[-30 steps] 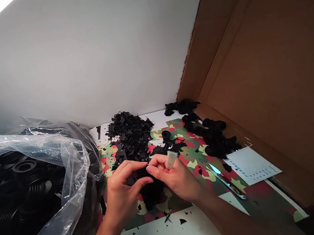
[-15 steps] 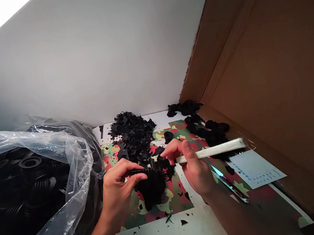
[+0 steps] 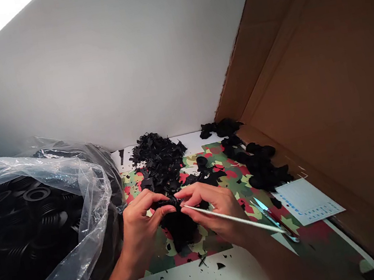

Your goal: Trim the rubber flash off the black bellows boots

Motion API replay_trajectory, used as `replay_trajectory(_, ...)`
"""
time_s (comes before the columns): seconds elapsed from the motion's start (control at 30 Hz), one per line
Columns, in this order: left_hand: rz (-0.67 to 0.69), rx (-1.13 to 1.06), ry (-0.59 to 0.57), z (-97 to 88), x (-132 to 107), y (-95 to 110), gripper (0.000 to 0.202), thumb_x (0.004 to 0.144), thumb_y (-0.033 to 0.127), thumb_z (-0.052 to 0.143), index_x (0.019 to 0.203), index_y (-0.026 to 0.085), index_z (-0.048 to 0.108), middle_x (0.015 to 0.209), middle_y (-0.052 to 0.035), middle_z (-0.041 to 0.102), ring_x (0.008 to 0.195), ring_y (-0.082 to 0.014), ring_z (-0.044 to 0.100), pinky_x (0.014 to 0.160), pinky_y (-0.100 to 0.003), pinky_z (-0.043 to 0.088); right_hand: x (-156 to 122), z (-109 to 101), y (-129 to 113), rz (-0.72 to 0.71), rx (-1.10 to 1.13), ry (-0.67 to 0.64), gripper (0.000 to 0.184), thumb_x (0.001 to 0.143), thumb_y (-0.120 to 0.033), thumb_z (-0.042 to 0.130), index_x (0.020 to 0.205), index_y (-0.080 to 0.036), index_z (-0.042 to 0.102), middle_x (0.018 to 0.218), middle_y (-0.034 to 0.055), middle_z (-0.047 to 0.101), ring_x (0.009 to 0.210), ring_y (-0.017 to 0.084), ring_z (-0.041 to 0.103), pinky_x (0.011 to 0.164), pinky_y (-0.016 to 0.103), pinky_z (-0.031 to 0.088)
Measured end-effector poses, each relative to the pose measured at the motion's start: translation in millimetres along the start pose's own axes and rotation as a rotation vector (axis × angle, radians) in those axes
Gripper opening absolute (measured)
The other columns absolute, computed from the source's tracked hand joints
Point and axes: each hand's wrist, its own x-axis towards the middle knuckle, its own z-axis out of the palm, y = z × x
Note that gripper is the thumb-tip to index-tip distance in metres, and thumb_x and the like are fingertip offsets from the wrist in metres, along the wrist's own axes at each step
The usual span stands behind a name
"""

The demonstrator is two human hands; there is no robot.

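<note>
My left hand [image 3: 139, 224] pinches a small black part [image 3: 163, 203], which looks like rubber, between thumb and fingertips. Opposite it, my right hand [image 3: 216, 207] is closed around a slim white stick-like tool [image 3: 236, 220], whose long end points back toward the lower right. The right fingertips meet the near side of the black part; the tool's tip is hidden there. Under both hands lies a dark heap of black pieces [image 3: 182, 229] on a camouflage-patterned sheet [image 3: 160, 259].
An open clear plastic bag [image 3: 99, 197] of black ribbed parts stands at left. Black scraps [image 3: 156, 152] pile up behind the hands. At right are more black parts [image 3: 260, 161], small snips [image 3: 274, 218], a printed card [image 3: 310, 200] and a cardboard wall [image 3: 338, 100].
My right hand has moved left to the black part in my left hand, and the white tool has swung to slope down rightward. The left hand stays nearly still.
</note>
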Motion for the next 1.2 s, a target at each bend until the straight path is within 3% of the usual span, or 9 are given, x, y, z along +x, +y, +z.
replay_trajectory(0.13,0.012,0.027,-0.01,0.1,-0.1,-0.3,0.018,0.082,0.039,0.079,0.072,0.024,0.076,0.067,-0.0001,0.072,0.06,-0.0166,0.063,0.059,-0.027,0.049,0.2,1.9,1.1,-0.114,-0.083,-0.025,0.017,0.097,-0.026,0.064,0.081,-0.024,0.067,0.103,0.0056,0.08,0.091,0.021,0.075,0.084,0.035,0.059)
replay_trajectory(0.53,0.108,0.076,0.007,2.6,-5.5,-2.1,0.017,0.087,0.035,0.077,0.076,0.023,0.076,0.067,0.0006,0.068,0.059,-0.0142,0.061,0.057,-0.025,0.047,0.4,7.7,0.7,-0.206,-0.222,-0.015,0.018,0.101,-0.022,0.057,0.086,-0.024,0.068,0.093,0.0055,0.079,0.083,0.02,0.074,0.077,0.033,0.059)
replay_trajectory(0.67,0.131,0.049,0.035,2.7,-6.5,3.0,0.015,0.084,0.034,0.08,0.075,0.023,0.075,0.066,0.0015,0.068,0.058,-0.0136,0.06,0.057,-0.025,0.047,3.8,0.3,6.8,-0.101,-0.322,0.135,0.016,0.1,-0.017,0.055,0.094,-0.024,0.068,0.093,0.0071,0.077,0.087,0.022,0.073,0.081,0.035,0.058)
replay_trajectory(0.73,0.113,0.028,0.052,1.6,-5.7,5.1,0.016,0.083,0.036,0.081,0.075,0.023,0.075,0.066,0.0015,0.068,0.058,-0.0139,0.059,0.058,-0.025,0.047,7.5,-6.7,8.9,-0.02,-0.316,0.192,0.013,0.097,-0.018,0.058,0.088,-0.025,0.066,0.093,0.0065,0.077,0.086,0.022,0.072,0.079,0.035,0.058)
replay_trajectory(0.87,0.034,-0.032,0.061,0.4,-3.4,3.4,0.018,0.08,0.038,0.083,0.072,0.024,0.076,0.063,0.0016,0.067,0.057,-0.0144,0.057,0.057,-0.026,0.046,11.3,-9.9,5.5,0.064,-0.14,0.166,0.023,0.09,-0.019,0.065,0.069,-0.023,0.059,0.103,0.0071,0.077,0.09,0.022,0.073,0.081,0.036,0.058)
replay_trajectory(0.97,-0.042,-0.079,0.063,1.4,-2.1,-0.1,0.015,0.076,0.035,0.085,0.071,0.024,0.077,0.063,0.0018,0.068,0.058,-0.0145,0.057,0.057,-0.026,0.045,8.5,-2.0,0.5,0.099,0.001,0.117,0.019,0.09,-0.022,0.067,0.07,-0.023,0.063,0.099,0.0059,0.078,0.092,0.022,0.073,0.084,0.036,0.057)
replay_trajectory(1.2,-0.28,-0.272,0.078,4.9,-1.0,5.2,0.006,0.067,0.024,0.085,0.067,0.023,0.078,0.065,0.0018,0.069,0.061,-0.0139,0.058,0.058,-0.022,0.045,6.1,3.5,-2.2,0.27,0.2,0.107,0.015,0.086,-0.029,0.071,0.073,-0.023,0.068,0.091,0.005,0.079,0.081,0.02,0.072,0.073,0.031,0.057)
